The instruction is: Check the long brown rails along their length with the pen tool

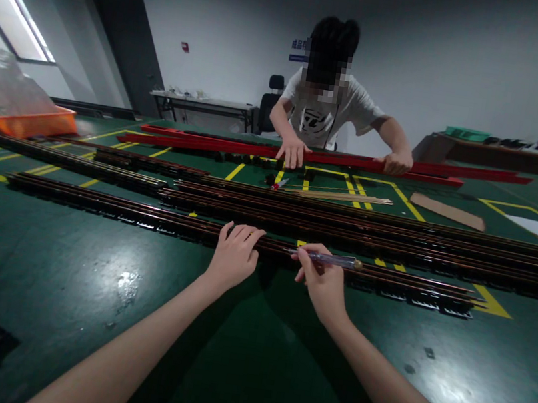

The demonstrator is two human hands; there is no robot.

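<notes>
A long black rail with copper-coloured strips (185,224) lies across the green table in front of me. My left hand (235,254) grips it near its middle, fingers curled over the top. In my right hand (322,278) is a screwdriver (334,260) with a clear handle, held nearly level between thumb and fingers. Its thin shaft points left, and the tip is at the rail, a short way right of my left hand. Whether the tip touches a strip is too small to tell.
Behind it lie more black rails (395,237). Across the table a co-worker (334,103) has both hands on red bars (355,163). An orange basket (33,120) with clear plastic stands left; thin sticks (345,197) and a cardboard strip (447,211) lie beyond the rails.
</notes>
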